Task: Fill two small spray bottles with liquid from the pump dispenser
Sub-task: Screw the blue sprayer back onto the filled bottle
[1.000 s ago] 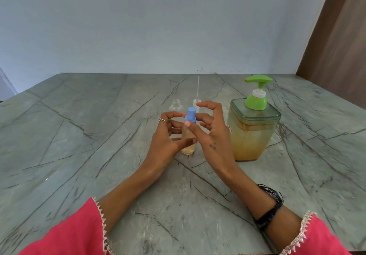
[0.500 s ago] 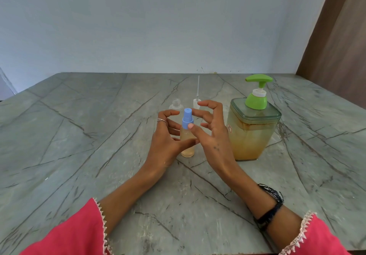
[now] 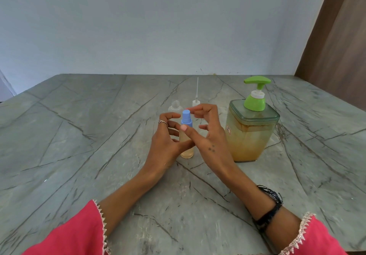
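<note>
A small spray bottle with amber liquid and a blue cap stands on the marble table. My left hand grips its body, the thumb lying across the front. My right hand is just right of it. Its thumb tip touches the bottle under the cap, and its fingers are spread and curved, clear of the cap. Behind stands a second clear bottle, empty and uncapped. Its white spray head sits beside it with the dip tube pointing up. The pump dispenser, green pump on top, holds amber liquid.
The dispenser stands close to my right hand's right side. A pale wall runs along the table's far edge, and a brown wooden panel stands at the right.
My right hand's fingers have come off the blue cap and spread apart. The bottle and my left hand have shifted slightly left.
</note>
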